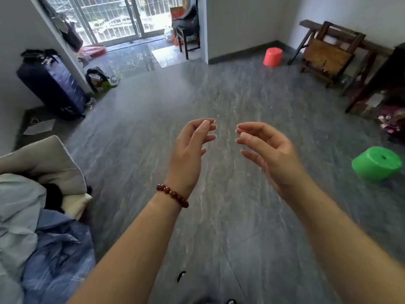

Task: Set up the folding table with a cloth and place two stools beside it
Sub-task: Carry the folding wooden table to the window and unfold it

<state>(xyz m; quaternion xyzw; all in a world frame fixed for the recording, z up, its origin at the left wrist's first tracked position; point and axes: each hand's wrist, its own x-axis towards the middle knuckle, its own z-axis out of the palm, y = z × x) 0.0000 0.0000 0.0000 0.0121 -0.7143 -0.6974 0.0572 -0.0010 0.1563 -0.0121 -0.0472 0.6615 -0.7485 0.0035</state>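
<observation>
Both hands are raised over the grey tiled floor and hold nothing. My left hand [192, 148], with a red bead bracelet on its wrist, has loosely bent fingers. My right hand [265, 150] faces it, fingers relaxed, a small gap between the fingertips of the two. A green plastic stool [378, 163] stands on the floor to the right. A red plastic stool [272, 56] stands far back near the wall. A folded wooden table [326, 53] leans at the back right, against a long wooden bench [311, 24].
A sofa corner with piled blue and pale fabric [43, 233] fills the lower left. A dark blue suitcase [54, 88] and bags stand by the left wall. Dark furniture [385, 80] lines the right edge. A chair [188, 36] stands by the balcony door.
</observation>
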